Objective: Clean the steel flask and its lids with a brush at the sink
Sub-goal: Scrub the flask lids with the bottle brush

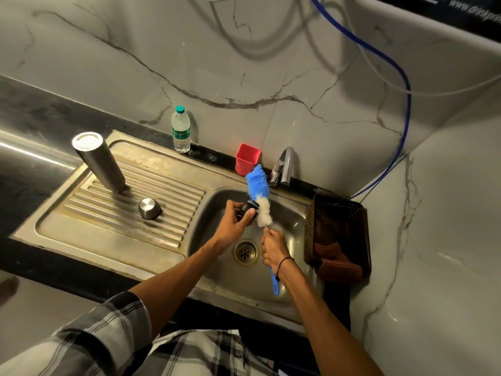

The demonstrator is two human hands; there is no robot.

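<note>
Flask (99, 161) stands inverted on the draining surface; scrubbing a lid.
Left hand (233, 223) grips the black lid (245, 208) over the sink (287, 213); right hand (273, 248) grips the brush (260, 191). Best to turn the lid against the bristles.

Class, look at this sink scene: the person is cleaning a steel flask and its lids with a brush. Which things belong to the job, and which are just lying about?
Part of the job:
steel flask
steel cap
black lid, in the left hand
brush, in the right hand
sink

Just lying about:
water bottle
red cup
brown basket
tap
</note>
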